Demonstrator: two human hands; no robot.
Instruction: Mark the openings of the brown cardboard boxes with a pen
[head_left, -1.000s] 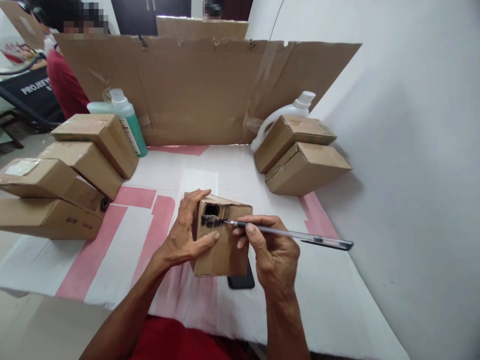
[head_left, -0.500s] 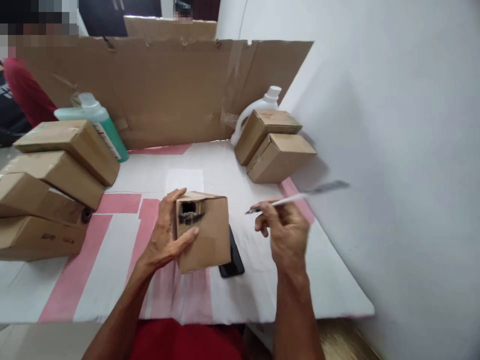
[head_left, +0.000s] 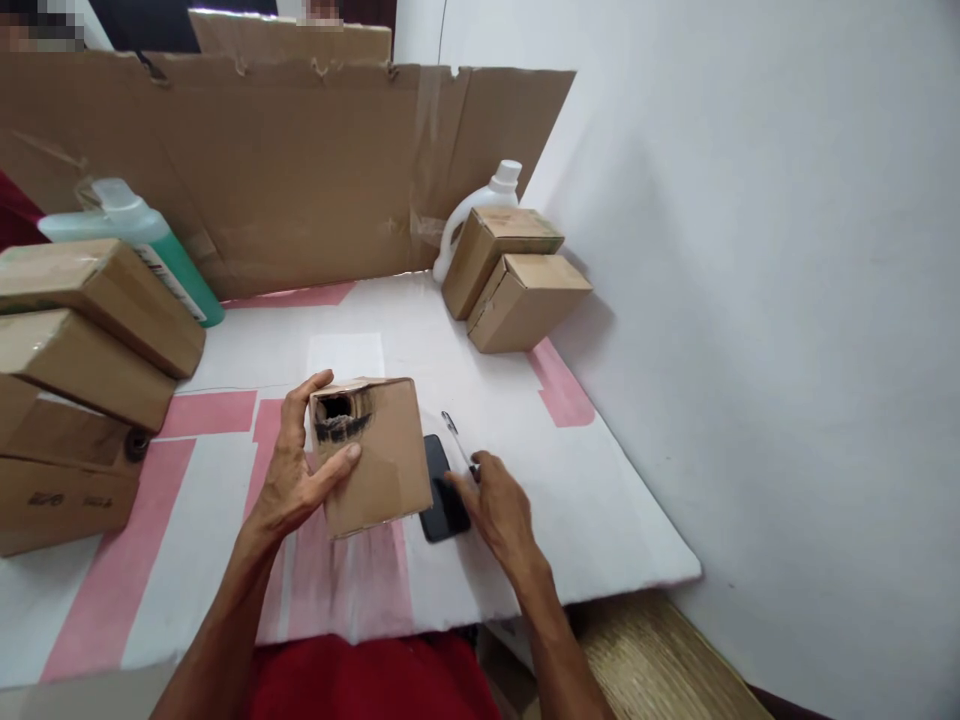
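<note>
My left hand (head_left: 294,478) grips a small cardboard box (head_left: 379,462) from its left side, thumb across the front, and holds it tilted just above the table. The box has black pen scribbles around a dark patch near its top left corner. My right hand (head_left: 495,505) is low on the table to the right of the box. Its fingertips hold the near end of a clear pen (head_left: 453,433) that lies almost flat on the white surface. A black phone (head_left: 442,492) lies between the box and my right hand.
Several brown boxes (head_left: 71,360) are stacked at the left, and two more (head_left: 514,285) stand at the back right. A green bottle (head_left: 154,255) and a white jug (head_left: 491,195) stand before a cardboard screen (head_left: 300,170). The white wall runs along the table's (head_left: 600,510) right edge.
My right hand lifted the pen off the box, swung it out to the right, then brought it down onto the table beside the phone. The left hand kept the box.
</note>
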